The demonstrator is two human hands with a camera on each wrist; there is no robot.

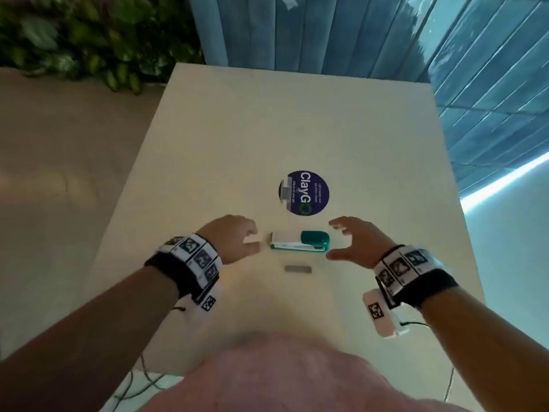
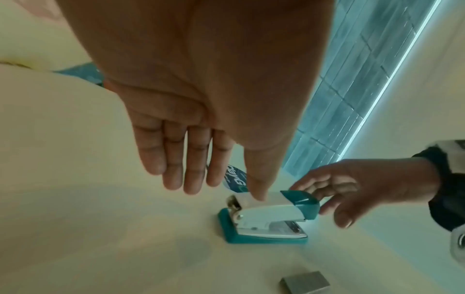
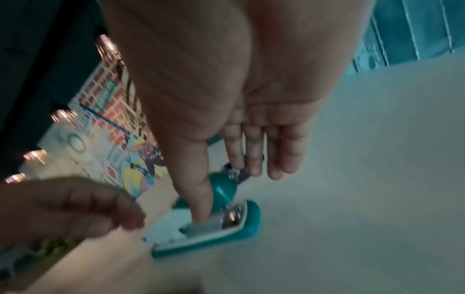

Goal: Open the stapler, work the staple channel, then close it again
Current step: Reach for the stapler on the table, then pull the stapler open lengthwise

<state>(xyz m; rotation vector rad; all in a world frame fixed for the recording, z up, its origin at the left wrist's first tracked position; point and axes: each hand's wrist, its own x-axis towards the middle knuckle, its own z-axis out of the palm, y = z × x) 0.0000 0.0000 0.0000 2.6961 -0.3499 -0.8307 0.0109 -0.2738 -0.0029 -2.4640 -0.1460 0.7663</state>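
**A:** While both hands flank it, the teal-and-white plastic stapler (image 1: 300, 241) lies flat and closed on the pale cream surface (image 1: 222, 150), just at 6 o'clock of the round dark-blue sticker (image 1: 304, 193); why sideways to the person, do you think?

**B:** My guess is that each hand can take one end; the left hand (image 1: 237, 237) is at the white hinge end, at 9 o'clock of it, and the right hand (image 1: 355, 239) at the teal nose, at 3 o'clock; the small grey block of staples (image 1: 298, 269) waits just at 6 o'clock, within reach for the channel.

**A:** And the grip?

**B:** Neither has one; the left fingers are straight and together, the thumb (image 2: 256, 179) reaching over the white cover, though I cannot tell whether it touches; the right hand is spread, thumb (image 3: 198, 199) low by the nose, holding nothing.

**A:** What stays hidden?

**B:** The staple channel, under the cover; the sticker's small print is unreadable; the right wrist view is blurred, and a colourful printed panel (image 3: 110, 127) behind is hard to make out.
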